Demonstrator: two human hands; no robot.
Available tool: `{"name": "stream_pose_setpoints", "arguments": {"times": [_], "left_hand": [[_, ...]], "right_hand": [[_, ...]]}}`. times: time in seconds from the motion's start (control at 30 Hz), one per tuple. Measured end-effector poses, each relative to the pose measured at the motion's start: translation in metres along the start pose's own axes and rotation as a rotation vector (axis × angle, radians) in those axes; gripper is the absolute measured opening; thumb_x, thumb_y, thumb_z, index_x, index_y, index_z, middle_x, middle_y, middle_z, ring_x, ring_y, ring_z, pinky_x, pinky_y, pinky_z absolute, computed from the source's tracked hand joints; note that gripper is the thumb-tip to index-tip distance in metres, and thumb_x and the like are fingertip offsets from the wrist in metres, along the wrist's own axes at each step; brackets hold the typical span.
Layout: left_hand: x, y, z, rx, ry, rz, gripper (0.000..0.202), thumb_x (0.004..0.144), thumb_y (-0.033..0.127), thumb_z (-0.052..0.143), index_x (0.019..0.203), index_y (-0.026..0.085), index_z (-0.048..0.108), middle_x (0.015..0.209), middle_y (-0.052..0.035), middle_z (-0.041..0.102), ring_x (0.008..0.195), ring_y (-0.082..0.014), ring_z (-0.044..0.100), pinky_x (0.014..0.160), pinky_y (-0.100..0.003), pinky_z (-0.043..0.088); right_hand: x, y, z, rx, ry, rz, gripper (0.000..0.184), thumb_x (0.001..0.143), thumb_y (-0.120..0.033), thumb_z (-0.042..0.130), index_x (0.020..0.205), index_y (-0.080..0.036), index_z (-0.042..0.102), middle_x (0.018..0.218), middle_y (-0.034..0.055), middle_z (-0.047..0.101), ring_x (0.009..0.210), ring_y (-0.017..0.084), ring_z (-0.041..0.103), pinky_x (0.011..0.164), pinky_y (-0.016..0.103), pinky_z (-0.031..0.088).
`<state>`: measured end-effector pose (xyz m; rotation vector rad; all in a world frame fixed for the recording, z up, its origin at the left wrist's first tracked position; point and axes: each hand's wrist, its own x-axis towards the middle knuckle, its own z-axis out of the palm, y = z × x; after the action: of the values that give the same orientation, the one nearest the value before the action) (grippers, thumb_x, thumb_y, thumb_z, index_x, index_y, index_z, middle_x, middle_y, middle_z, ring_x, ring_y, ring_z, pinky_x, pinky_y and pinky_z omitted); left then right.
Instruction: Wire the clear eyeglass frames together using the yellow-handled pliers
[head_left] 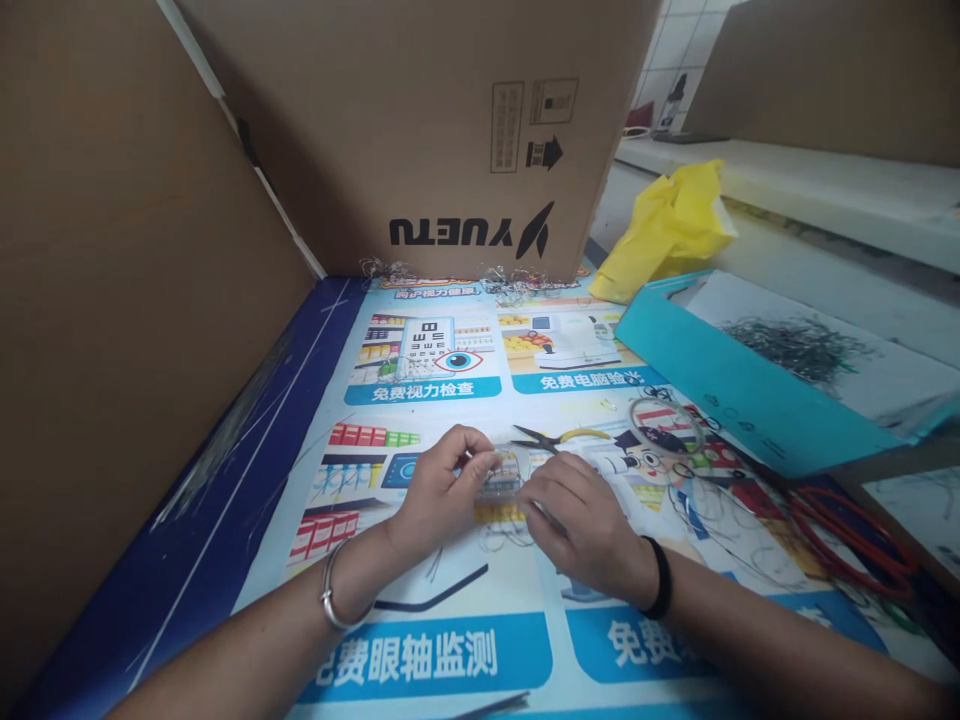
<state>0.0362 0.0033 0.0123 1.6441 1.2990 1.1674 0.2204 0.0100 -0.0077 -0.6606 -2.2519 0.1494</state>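
My left hand (450, 490) is closed, thumb and fingertips pinched at the left end of a small clear plastic piece (501, 488). At its right end are the curled fingers of my right hand (577, 515), also closed. The piece is see-through, and its exact kind does not show. Thin wire-like loops hang just below it, between the hands. Directly behind the right hand lie pliers (559, 437) with dark jaws and yellow handles. A round clear-rimmed dish or ring (666, 425) sits farther right.
A turquoise box (735, 400) holds a heap of thin dark wires (799, 350). Behind it stands a yellow bag (667, 235). Cardboard walls (450, 120) rise behind and left. Wire bundles (517, 283) lie along the back, and red-handled scissors or a red loop (851, 540) at right.
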Motion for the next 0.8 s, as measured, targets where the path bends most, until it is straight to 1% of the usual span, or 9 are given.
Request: {"name": "stream_pose_setpoints", "arguments": {"times": [0.1,0.23,0.33,0.43,0.53,0.67,0.8], "left_hand": [[-0.0001,-0.0005,0.0001,0.011,0.012,-0.001,0.012,0.086,0.026,0.049,0.080,0.017,0.054,0.074,-0.0013,0.058,0.067,-0.0123,0.053,0.064,-0.025,0.044],[-0.0003,-0.0012,0.0009,0.010,0.007,0.005,0.011,0.085,0.026,0.049,0.079,0.017,0.053,0.074,-0.0008,0.059,0.066,-0.0120,0.053,0.063,-0.024,0.044],[-0.0004,-0.0006,0.0014,0.021,0.010,0.015,0.010,0.085,0.024,0.050,0.078,0.017,0.054,0.073,-0.0006,0.059,0.067,-0.0123,0.054,0.063,-0.024,0.044],[-0.0005,0.0005,0.0013,0.062,0.005,0.035,0.010,0.084,0.023,0.050,0.078,0.017,0.055,0.073,0.0000,0.059,0.066,-0.0117,0.054,0.062,-0.023,0.043],[-0.0008,0.0007,0.0006,0.111,-0.001,0.066,0.009,0.084,0.022,0.050,0.078,0.018,0.055,0.072,0.0007,0.059,0.065,-0.0113,0.053,0.062,-0.023,0.042],[-0.0017,-0.0005,0.0000,0.169,-0.005,0.101,0.009,0.085,0.021,0.049,0.079,0.018,0.055,0.073,0.0005,0.059,0.066,-0.0115,0.054,0.063,-0.023,0.042],[-0.0021,-0.0010,0.0004,0.187,0.005,0.110,0.009,0.086,0.022,0.049,0.080,0.018,0.055,0.074,-0.0001,0.060,0.068,-0.0123,0.055,0.064,-0.024,0.043]], "right_hand": [[0.0007,-0.0012,-0.0011,-0.065,-0.036,-0.013,0.011,0.082,-0.013,0.051,0.088,-0.017,0.059,0.077,0.0054,0.059,0.075,0.019,0.049,0.069,0.035,0.042],[0.0017,-0.0030,-0.0014,-0.169,-0.114,-0.028,0.024,0.084,-0.013,0.048,0.104,-0.017,0.060,0.075,0.0055,0.057,0.072,0.020,0.047,0.066,0.035,0.040],[0.0026,-0.0048,-0.0009,-0.208,-0.187,-0.014,0.026,0.085,-0.012,0.046,0.106,-0.017,0.060,0.074,0.0060,0.057,0.072,0.020,0.046,0.065,0.035,0.038],[0.0024,-0.0055,-0.0003,-0.172,-0.234,0.015,0.026,0.084,-0.013,0.046,0.107,-0.015,0.059,0.078,0.0073,0.057,0.076,0.020,0.048,0.068,0.035,0.038],[0.0019,-0.0046,-0.0001,-0.081,-0.248,0.045,0.025,0.083,-0.016,0.048,0.105,-0.016,0.058,0.084,0.0076,0.058,0.080,0.021,0.049,0.071,0.036,0.039],[0.0028,-0.0031,-0.0006,0.030,-0.231,0.078,0.024,0.079,-0.025,0.057,0.102,-0.017,0.056,0.089,0.0080,0.059,0.084,0.022,0.051,0.074,0.038,0.041],[0.0022,-0.0026,0.0007,0.014,-0.176,0.101,0.017,0.080,-0.029,0.058,0.093,-0.018,0.056,0.084,0.0074,0.060,0.079,0.022,0.052,0.070,0.037,0.042]]}}
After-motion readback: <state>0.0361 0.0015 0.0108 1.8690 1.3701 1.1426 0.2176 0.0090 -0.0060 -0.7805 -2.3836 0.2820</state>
